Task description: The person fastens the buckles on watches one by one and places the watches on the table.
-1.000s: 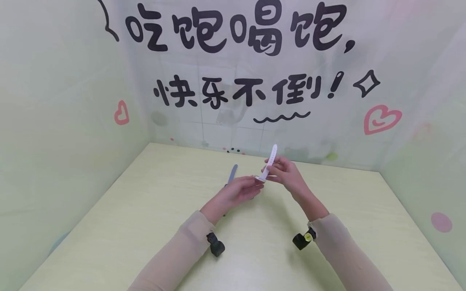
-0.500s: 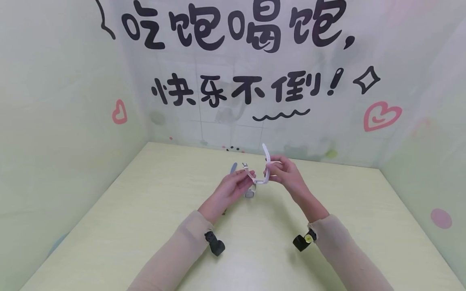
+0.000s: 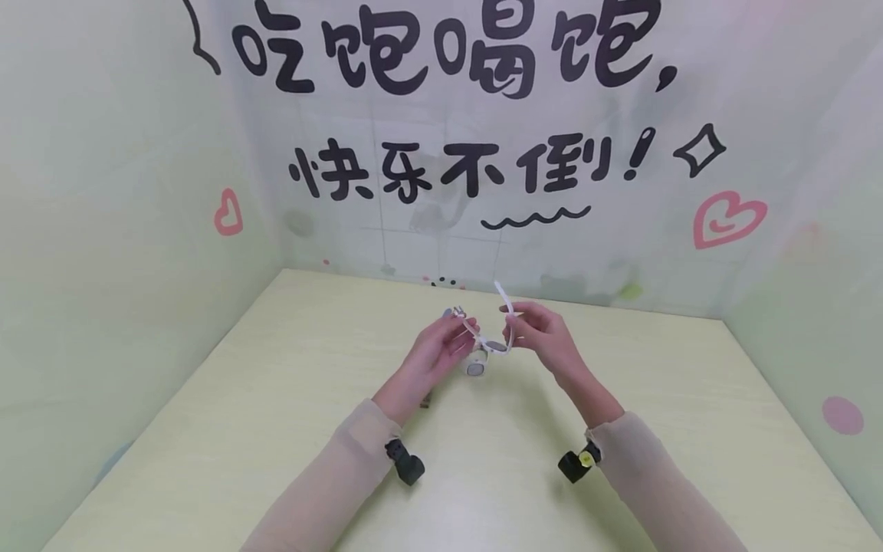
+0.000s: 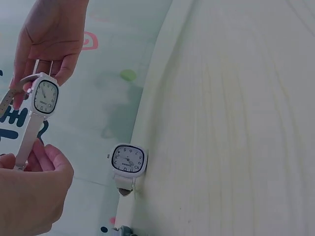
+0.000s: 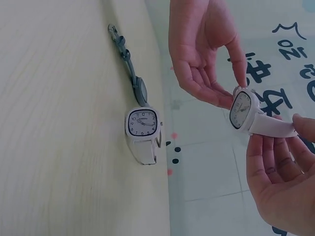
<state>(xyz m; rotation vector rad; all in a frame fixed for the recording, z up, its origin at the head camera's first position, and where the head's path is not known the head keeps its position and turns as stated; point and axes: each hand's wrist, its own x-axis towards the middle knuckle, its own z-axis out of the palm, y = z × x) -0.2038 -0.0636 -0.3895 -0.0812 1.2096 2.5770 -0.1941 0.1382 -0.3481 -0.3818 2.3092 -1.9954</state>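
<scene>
From my remote seat, the head view puts the white square-cased wristwatch with a pale strap (image 5: 243, 109) just below and right of the middle of the frame, slung between two hands. The left hand (image 3: 436, 354) has its fingers narrowed on the buckle half of the strap, and in the left wrist view I see that pinch at the lower left. Opposite, the right hand (image 3: 546, 335) grips the longer half, which curves upward past the fingers; over in the right wrist view, at the lower right, its thumb presses on top of the band.

Left of centre in that same view, I've got a second white square-cased wristwatch (image 5: 142, 123) resting on the pale yellow wood-look table (image 3: 483, 475), dial showing. Just above it lies a blue-grey wristwatch with a slim strap (image 5: 127, 64), stretched toward the top; whether their cases touch, I can't tell. Across the top of the head view runs a pale hanging backdrop (image 3: 331, 234) with bold black Chinese lettering and pink hearts.
</scene>
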